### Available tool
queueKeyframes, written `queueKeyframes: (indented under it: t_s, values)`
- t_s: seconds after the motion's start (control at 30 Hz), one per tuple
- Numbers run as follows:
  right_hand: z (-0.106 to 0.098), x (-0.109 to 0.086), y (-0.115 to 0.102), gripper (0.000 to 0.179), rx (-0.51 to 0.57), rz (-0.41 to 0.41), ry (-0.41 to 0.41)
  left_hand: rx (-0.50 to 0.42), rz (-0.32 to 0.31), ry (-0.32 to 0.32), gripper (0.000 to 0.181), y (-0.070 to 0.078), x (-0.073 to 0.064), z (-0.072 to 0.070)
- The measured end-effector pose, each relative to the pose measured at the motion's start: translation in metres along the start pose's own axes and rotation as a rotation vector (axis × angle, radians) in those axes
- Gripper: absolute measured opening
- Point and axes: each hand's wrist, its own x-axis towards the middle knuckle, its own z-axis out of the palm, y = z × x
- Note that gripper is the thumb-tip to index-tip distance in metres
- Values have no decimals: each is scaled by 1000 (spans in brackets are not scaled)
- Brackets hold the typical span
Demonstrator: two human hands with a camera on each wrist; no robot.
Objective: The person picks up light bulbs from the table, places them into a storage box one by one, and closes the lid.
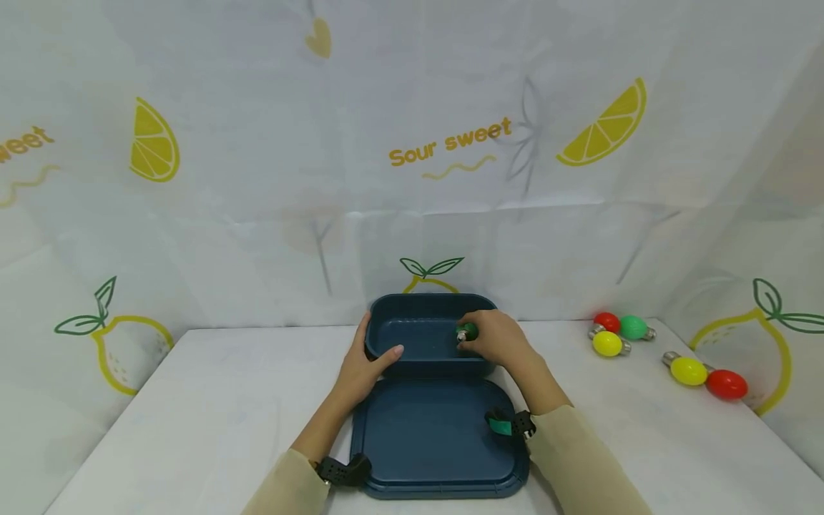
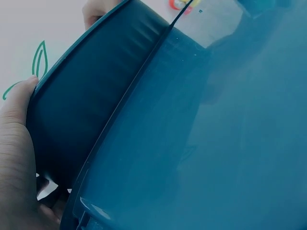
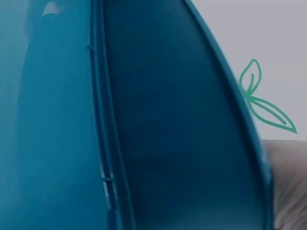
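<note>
A dark blue box (image 1: 408, 341) stands at the back middle of the table, and its flat hinged lid (image 1: 440, 430) lies folded down in front. At the box's left end my left hand (image 1: 359, 366) grips the wall, thumb over the rim; the left wrist view shows this thumb (image 2: 18, 108) at the edge. My right hand (image 1: 498, 339) reaches over the right end and pinches a dark green light bulb (image 1: 469, 331), its metal base showing, inside the box outline. In the right wrist view the front wall (image 3: 177, 124) hides the bulb and most of that hand (image 3: 291, 184).
On the table's right side lie several toy-like bulbs: a red bulb (image 1: 607, 321), a green bulb (image 1: 634, 327) and a yellow bulb (image 1: 606, 344) together, then another yellow one (image 1: 688, 371) beside a red one (image 1: 727, 385). A lemon-printed white cloth (image 1: 257, 179) hangs behind.
</note>
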Motion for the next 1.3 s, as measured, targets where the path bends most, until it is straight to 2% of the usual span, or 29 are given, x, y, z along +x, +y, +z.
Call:
queueKeyframes:
  t_s: [0.17, 0.4, 0.63, 1.07, 1.3]
  values:
    - [1, 1, 0, 33, 9, 45, 56, -3, 5, -3, 99, 1, 1, 0]
    - [3, 4, 3, 27, 79, 103, 136, -5, 10, -3, 99, 0, 1, 2]
    - [6, 6, 2, 25, 44, 142, 220, -15, 11, -6, 100, 1, 1, 5]
    - [10, 7, 2, 28, 75, 116, 256, -2, 6, -7, 100, 1, 1, 3]
    - [8, 7, -1, 28, 72, 67, 237, 12, 4, -2, 99, -1, 0, 0]
